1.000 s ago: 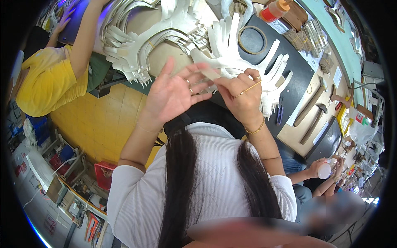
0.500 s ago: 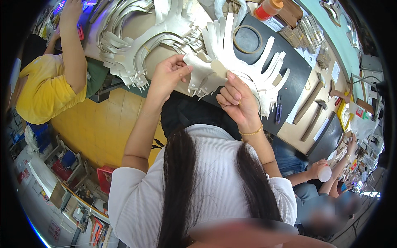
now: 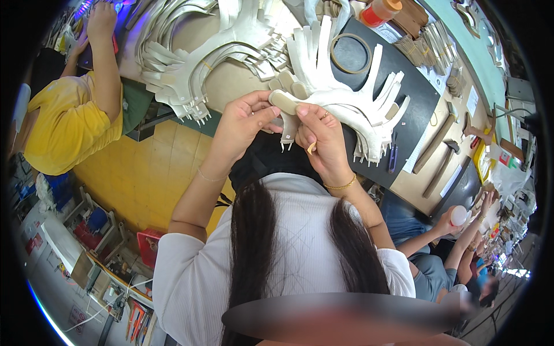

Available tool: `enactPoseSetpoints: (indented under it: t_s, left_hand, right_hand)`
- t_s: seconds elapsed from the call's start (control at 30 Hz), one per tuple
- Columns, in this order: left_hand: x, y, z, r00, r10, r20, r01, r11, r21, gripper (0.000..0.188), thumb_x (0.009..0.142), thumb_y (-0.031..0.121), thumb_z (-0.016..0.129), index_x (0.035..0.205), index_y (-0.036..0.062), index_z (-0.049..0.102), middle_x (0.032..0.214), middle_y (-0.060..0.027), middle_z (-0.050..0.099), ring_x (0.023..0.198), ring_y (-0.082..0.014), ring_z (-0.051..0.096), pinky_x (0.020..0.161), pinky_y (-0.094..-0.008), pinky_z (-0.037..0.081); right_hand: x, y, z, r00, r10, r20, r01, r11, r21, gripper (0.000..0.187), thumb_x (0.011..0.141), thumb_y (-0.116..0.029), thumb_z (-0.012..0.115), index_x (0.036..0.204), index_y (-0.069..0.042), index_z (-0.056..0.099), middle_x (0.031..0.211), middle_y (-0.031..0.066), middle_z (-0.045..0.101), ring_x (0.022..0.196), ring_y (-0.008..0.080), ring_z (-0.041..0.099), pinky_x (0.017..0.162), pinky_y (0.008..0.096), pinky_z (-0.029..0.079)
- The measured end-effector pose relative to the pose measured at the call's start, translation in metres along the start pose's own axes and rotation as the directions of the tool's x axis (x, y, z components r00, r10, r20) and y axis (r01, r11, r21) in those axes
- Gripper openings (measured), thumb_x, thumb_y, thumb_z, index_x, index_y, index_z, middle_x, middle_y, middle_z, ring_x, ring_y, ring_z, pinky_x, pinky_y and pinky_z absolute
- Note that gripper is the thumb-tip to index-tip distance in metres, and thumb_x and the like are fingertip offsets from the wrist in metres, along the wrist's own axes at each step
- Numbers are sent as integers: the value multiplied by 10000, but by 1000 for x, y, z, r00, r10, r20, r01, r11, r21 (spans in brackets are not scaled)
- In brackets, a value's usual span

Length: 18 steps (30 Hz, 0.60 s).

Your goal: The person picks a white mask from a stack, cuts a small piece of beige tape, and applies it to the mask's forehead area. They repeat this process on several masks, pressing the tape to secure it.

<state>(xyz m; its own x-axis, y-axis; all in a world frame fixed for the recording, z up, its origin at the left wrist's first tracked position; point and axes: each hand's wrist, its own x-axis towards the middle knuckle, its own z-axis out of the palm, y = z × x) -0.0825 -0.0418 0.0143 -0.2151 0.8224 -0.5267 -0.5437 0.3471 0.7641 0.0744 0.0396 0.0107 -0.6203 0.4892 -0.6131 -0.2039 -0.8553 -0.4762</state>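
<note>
Both hands pinch one pale, curved leather-like piece in front of me. My left hand [image 3: 248,124] is closed on its left edge, thumb uppermost. My right hand [image 3: 322,138] grips it beside a beige oval tab [image 3: 284,102], which lies between the two hands. Part of the pale piece [image 3: 290,128] hangs below the tab and ends in thin prongs; my fingers hide the rest. A small yellow scrap [image 3: 312,148] shows at my right fingers. Just beyond, a fanned stack of similar white pieces [image 3: 346,104] lies on the black mat [image 3: 412,109].
More pale curved pieces [image 3: 196,75] are heaped at the left. Around the mat are a ring [image 3: 367,57], a red bottle with an orange cap [image 3: 381,12], a hammer [image 3: 441,167] and a blue cutter [image 3: 393,157]. A person in yellow [image 3: 75,121] works at the left; others sit at the right.
The held piece has turned, so its oval tab now lies between my hands and less of its width shows. My right hand has come slightly left and lower.
</note>
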Motion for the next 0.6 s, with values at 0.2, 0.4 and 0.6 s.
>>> enactPoseSetpoints:
  t_s: [0.2,0.4,0.6]
  left_hand:
    - [-3,2,3,1000,6,-17,-5,1000,14,306,898,29,591,1190,-51,555,1001,-90,652,846,-121,639,719,-242,563]
    - [-3,0,6,998,21,-51,-18,998,61,293,890,61,622,1160,-45,579,981,-83,660,830,-110,639,710,-236,562]
    - [0,-4,9,992,66,-111,-61,997,48,216,905,96,629,1056,-58,625,932,-77,676,773,-87,640,649,-218,561]
  right_hand:
    - [3,7,-3,999,-26,-31,26,1000,-5,126,897,-125,651,941,-10,628,587,-40,510,442,17,388,425,183,301]
    - [3,10,-3,998,-39,-40,39,999,0,110,899,-114,647,928,-9,635,600,-32,532,446,19,402,419,182,302]
    - [3,12,-3,999,-40,-35,41,999,24,99,901,-107,644,936,-15,634,601,-32,534,451,21,403,428,185,302]
